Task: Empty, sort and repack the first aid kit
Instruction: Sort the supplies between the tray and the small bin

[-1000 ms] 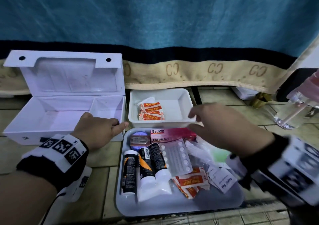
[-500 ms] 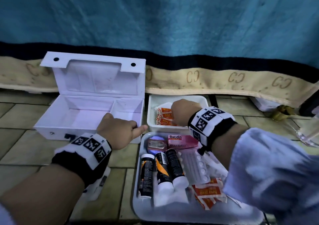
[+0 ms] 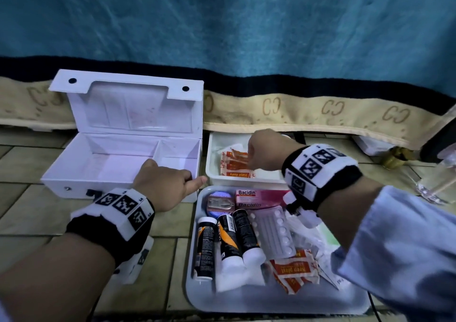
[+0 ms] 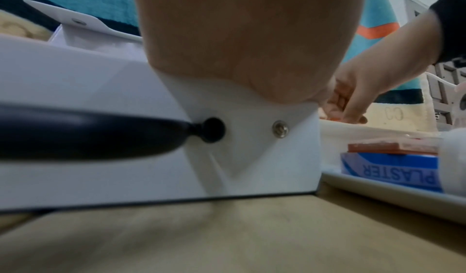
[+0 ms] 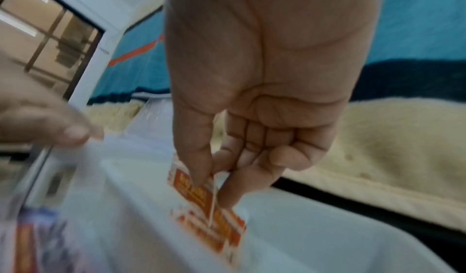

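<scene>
The white first aid box (image 3: 103, 166) stands open on the tiled floor at the left, its compartments bare. My left hand (image 3: 170, 186) grips its front right corner, thumb pointing right. My right hand (image 3: 259, 158) reaches into the small white tub (image 3: 214, 173) behind the tray and pinches orange plaster strips (image 5: 201, 189) between thumb and fingers. More plaster strips (image 3: 234, 166) lie in the tub. The grey tray (image 3: 271, 302) holds three tubes (image 3: 229, 242), a pink Bacidin box (image 3: 259, 197), a blister pack (image 3: 274, 232), plaster packets (image 3: 293, 271) and sachets.
A teal blanket with a beige border (image 3: 320, 114) hangs behind everything. A clear glass (image 3: 439, 181) stands at the far right. A blue plaster box (image 4: 388, 169) shows in the tray in the left wrist view. Bare floor tiles (image 3: 32, 218) lie left of the tray.
My right hand moved from above the tray forward into the small white tub and took hold of the plaster strips. The left hand stayed on the box corner.
</scene>
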`<state>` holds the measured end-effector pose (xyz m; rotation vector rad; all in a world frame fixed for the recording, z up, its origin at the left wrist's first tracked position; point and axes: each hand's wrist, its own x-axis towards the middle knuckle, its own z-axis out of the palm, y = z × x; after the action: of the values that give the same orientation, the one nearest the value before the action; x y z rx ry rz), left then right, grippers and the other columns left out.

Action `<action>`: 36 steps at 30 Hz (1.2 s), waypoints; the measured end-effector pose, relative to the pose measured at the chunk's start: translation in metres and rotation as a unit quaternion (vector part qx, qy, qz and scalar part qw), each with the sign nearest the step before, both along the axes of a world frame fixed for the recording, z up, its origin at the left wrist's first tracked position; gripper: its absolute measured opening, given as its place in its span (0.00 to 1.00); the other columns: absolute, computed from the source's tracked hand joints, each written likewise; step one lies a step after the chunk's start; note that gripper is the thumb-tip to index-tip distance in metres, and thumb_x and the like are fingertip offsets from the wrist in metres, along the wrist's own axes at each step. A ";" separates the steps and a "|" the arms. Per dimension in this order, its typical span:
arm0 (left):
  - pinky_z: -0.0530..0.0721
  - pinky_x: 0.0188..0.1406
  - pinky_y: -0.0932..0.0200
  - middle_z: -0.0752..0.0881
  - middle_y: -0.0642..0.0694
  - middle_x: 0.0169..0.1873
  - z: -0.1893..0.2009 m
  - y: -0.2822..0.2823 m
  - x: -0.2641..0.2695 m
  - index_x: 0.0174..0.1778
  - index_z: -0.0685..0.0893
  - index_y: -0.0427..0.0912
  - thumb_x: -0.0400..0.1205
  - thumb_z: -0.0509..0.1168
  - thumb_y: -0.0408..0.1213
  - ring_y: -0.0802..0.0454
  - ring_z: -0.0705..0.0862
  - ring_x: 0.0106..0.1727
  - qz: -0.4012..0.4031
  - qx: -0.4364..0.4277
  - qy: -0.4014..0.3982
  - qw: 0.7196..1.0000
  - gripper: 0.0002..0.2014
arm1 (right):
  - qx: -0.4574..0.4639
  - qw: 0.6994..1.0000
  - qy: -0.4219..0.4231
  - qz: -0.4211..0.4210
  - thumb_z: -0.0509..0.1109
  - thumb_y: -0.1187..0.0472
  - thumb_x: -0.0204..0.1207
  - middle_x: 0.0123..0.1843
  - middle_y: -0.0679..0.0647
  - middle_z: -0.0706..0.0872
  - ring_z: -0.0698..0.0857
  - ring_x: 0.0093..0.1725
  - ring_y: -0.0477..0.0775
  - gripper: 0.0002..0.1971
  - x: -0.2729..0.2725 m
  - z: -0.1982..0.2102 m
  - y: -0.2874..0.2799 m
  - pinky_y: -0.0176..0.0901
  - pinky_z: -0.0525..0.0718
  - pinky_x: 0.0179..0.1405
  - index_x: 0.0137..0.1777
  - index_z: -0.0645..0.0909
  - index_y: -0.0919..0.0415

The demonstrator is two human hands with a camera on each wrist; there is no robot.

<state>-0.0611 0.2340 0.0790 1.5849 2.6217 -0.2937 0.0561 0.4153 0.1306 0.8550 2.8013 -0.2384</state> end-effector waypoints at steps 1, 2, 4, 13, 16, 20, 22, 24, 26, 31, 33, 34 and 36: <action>0.61 0.49 0.53 0.73 0.53 0.21 -0.001 0.001 -0.001 0.43 0.75 0.51 0.83 0.39 0.61 0.56 0.69 0.24 0.007 0.007 -0.007 1.000 0.24 | -0.014 1.000 0.021 -0.010 0.74 0.58 0.70 0.40 0.54 0.88 0.87 0.42 0.53 0.07 0.007 0.008 0.001 0.44 0.86 0.42 0.42 0.87 0.62; 0.61 0.50 0.52 0.74 0.53 0.20 -0.003 0.001 -0.002 0.41 0.75 0.51 0.83 0.39 0.62 0.56 0.69 0.24 0.010 0.014 -0.013 1.000 0.25 | -0.035 0.998 0.042 -0.021 0.75 0.58 0.69 0.36 0.52 0.88 0.86 0.39 0.50 0.06 0.014 0.015 0.002 0.42 0.84 0.39 0.39 0.87 0.61; 0.62 0.53 0.52 0.75 0.52 0.21 -0.006 0.001 -0.003 0.40 0.76 0.51 0.82 0.38 0.63 0.56 0.70 0.25 0.013 0.018 -0.019 1.000 0.26 | -0.087 0.990 0.098 -0.055 0.77 0.59 0.67 0.27 0.49 0.87 0.83 0.28 0.42 0.04 0.035 0.028 0.003 0.36 0.78 0.29 0.33 0.87 0.57; 0.61 0.50 0.53 0.76 0.52 0.21 -0.005 0.001 -0.003 0.38 0.73 0.52 0.82 0.38 0.62 0.57 0.72 0.26 0.008 0.017 -0.014 1.000 0.24 | -0.175 0.961 0.165 -0.138 0.76 0.61 0.69 0.30 0.54 0.90 0.80 0.25 0.43 0.02 0.144 0.038 -0.015 0.40 0.79 0.30 0.37 0.90 0.55; 0.59 0.47 0.54 0.78 0.53 0.26 -0.005 0.001 -0.003 0.43 0.74 0.55 0.84 0.38 0.59 0.55 0.75 0.30 0.000 0.001 -0.002 1.000 0.22 | -0.125 0.980 0.054 -0.147 0.74 0.57 0.69 0.25 0.49 0.87 0.74 0.19 0.38 0.07 0.171 0.026 -0.020 0.31 0.72 0.22 0.30 0.88 0.51; 0.59 0.47 0.55 0.76 0.56 0.29 -0.002 0.001 -0.001 0.51 0.70 0.60 0.86 0.37 0.55 0.55 0.76 0.35 -0.020 -0.020 0.015 0.999 0.16 | -0.105 0.984 -0.049 -0.134 0.70 0.57 0.69 0.34 0.56 0.88 0.74 0.24 0.42 0.08 0.184 0.001 -0.033 0.35 0.73 0.28 0.36 0.87 0.60; 0.59 0.47 0.56 0.73 0.57 0.28 0.001 0.001 0.001 0.55 0.69 0.64 0.87 0.37 0.53 0.56 0.74 0.35 -0.026 -0.029 0.021 0.999 0.15 | -0.105 0.984 -0.058 -0.132 0.69 0.56 0.70 0.36 0.56 0.89 0.81 0.29 0.47 0.09 0.183 -0.009 -0.038 0.39 0.78 0.32 0.37 0.87 0.61; 0.59 0.45 0.56 0.74 0.57 0.30 0.001 0.001 0.001 0.61 0.70 0.63 0.87 0.36 0.53 0.56 0.75 0.35 -0.027 -0.036 0.028 0.999 0.18 | -0.124 0.982 -0.055 -0.134 0.70 0.54 0.71 0.33 0.50 0.88 0.84 0.32 0.44 0.10 0.178 -0.015 -0.043 0.37 0.81 0.33 0.33 0.85 0.58; 0.58 0.44 0.55 0.76 0.56 0.31 -0.001 0.001 -0.001 0.61 0.72 0.61 0.86 0.36 0.54 0.56 0.75 0.34 -0.023 -0.037 0.027 0.999 0.20 | -0.134 0.981 -0.044 -0.136 0.71 0.54 0.72 0.31 0.43 0.84 0.81 0.31 0.38 0.08 0.171 -0.015 -0.049 0.32 0.78 0.33 0.32 0.83 0.50; 0.58 0.44 0.55 0.76 0.54 0.26 -0.003 0.001 -0.002 0.49 0.75 0.56 0.85 0.37 0.57 0.60 0.70 0.27 -0.002 -0.024 0.017 1.000 0.22 | -0.057 0.988 -0.050 -0.135 0.70 0.44 0.72 0.44 0.47 0.88 0.85 0.45 0.48 0.12 0.154 0.013 -0.048 0.43 0.84 0.47 0.45 0.87 0.51; 0.58 0.45 0.55 0.76 0.53 0.26 -0.003 0.001 -0.002 0.48 0.76 0.54 0.84 0.38 0.57 0.58 0.71 0.27 0.005 -0.020 0.015 1.000 0.22 | -0.050 0.990 -0.018 -0.131 0.70 0.43 0.73 0.44 0.47 0.87 0.84 0.44 0.49 0.11 0.139 0.029 -0.044 0.43 0.82 0.44 0.45 0.86 0.49; 0.58 0.45 0.55 0.78 0.53 0.27 -0.003 0.001 -0.002 0.50 0.76 0.54 0.84 0.38 0.57 0.56 0.73 0.28 0.003 -0.018 0.018 1.000 0.22 | -0.040 0.992 -0.007 -0.121 0.69 0.44 0.74 0.46 0.48 0.87 0.84 0.44 0.49 0.11 0.130 0.034 -0.041 0.42 0.81 0.43 0.46 0.85 0.49; 0.58 0.44 0.54 0.81 0.53 0.32 -0.004 0.001 -0.004 0.55 0.77 0.55 0.85 0.38 0.57 0.53 0.75 0.32 -0.004 -0.017 0.023 1.000 0.23 | -0.013 0.996 0.005 -0.083 0.66 0.47 0.77 0.53 0.50 0.87 0.84 0.51 0.53 0.12 0.108 0.036 -0.032 0.43 0.80 0.47 0.53 0.84 0.51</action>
<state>-0.0646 0.2352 0.0746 1.5966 2.6296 -0.3769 0.1646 0.3837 0.1670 1.0854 2.7309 -0.3054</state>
